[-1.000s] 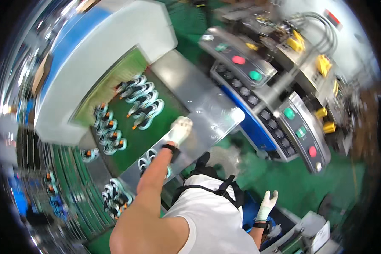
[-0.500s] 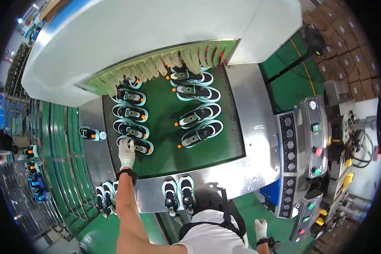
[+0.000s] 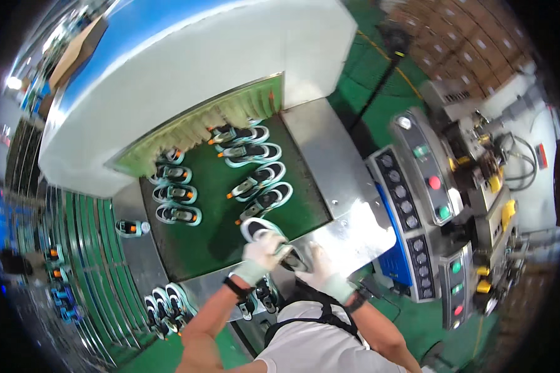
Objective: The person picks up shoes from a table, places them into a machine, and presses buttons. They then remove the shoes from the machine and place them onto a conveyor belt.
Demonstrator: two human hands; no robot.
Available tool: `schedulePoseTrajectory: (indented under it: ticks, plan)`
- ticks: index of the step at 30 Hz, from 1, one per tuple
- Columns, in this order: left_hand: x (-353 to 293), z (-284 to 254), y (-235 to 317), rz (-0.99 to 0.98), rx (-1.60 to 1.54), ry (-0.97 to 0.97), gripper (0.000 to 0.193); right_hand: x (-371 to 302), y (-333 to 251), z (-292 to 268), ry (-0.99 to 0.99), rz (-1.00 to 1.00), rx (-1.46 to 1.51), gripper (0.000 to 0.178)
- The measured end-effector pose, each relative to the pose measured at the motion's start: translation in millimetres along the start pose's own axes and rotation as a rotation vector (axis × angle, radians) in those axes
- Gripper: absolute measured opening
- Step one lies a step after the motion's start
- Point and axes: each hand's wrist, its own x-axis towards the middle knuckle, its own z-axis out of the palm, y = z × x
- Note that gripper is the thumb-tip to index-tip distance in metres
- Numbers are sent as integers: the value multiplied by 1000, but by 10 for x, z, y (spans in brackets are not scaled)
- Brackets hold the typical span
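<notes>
A black and white sneaker with a pale teal sole (image 3: 252, 230) is held above the near edge of the green conveyor belt (image 3: 208, 248). My gloved left hand (image 3: 264, 253) is wrapped round its middle. At its heel end, my gloved right hand (image 3: 325, 272) grips it with thumb and fingers; blur softens the detail. On the belt lie two rows of similar sneakers, a left row (image 3: 178, 214) and a right row (image 3: 264, 202). Close to my body, a pair of sneakers (image 3: 266, 294) on the metal ledge is partly hidden by my left arm.
A white machine (image 3: 193, 74) with a fringed curtain (image 3: 186, 132) spans the belt's far end. One sneaker (image 3: 130, 228) stands on the left metal border, several more (image 3: 162, 308) at its near corner. Control panels (image 3: 426, 171) flank the right; a metal rack (image 3: 93, 248) stands left.
My left hand has lifted the nearest sneaker off the left row and brought it right, toward my body. My right hand has come up from my side to its heel. The view has turned.
</notes>
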Motion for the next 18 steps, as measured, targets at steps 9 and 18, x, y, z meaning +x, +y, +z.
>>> schedulePoseTrajectory:
  ticks: [9, 18]
  plan:
    - [1042, 1106, 2792, 735, -398, -403, 33, -1568, 1026, -1294, 484, 498, 492, 43]
    - [1306, 2011, 4814, 774, -746, -501, 54, -3675, 1613, -1674, 1286, 114, 1562, 55]
